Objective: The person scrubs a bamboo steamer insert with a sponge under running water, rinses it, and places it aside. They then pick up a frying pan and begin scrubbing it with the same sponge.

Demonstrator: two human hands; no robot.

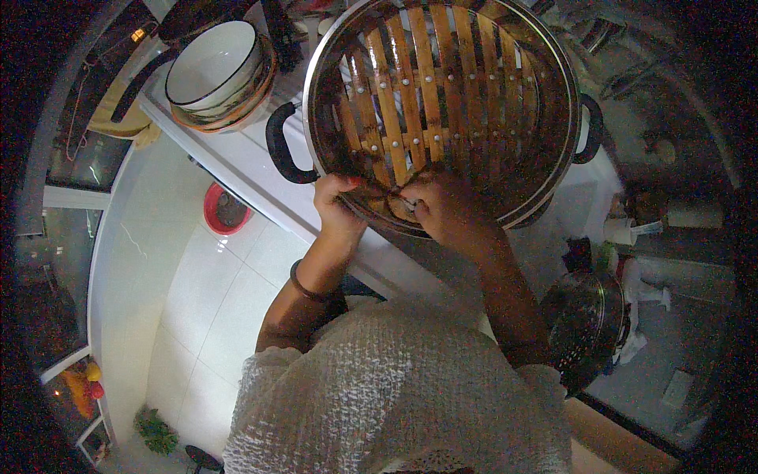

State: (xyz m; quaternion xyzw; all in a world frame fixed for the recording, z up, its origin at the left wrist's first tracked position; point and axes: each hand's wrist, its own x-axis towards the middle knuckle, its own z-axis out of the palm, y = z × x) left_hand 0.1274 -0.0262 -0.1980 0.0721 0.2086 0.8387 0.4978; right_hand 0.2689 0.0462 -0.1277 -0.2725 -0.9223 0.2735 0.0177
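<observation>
A large round metal steamer pot (309, 89) with black side handles stands before me. Inside it lies a rack of riveted bamboo slats (414, 89), glossy with wet. My left hand (339, 204) is curled at the pot's near left rim, its fingertips in shadow. Over the near inner edge, my right hand (441, 210) has its thumb and fingers bent close together. A small brownish thing (402, 206) with a thin bright line shows between the two hands; its kind is too dark to make out. Whether either hand grips it or the rim cannot be told.
Stacked bowls (210, 68), the top one white with a dark rim, stand left of the pot on the white counter (237, 154). A red basin (227, 208) rests on the tiled floor. To my right is a dark perforated metal vessel (586, 326).
</observation>
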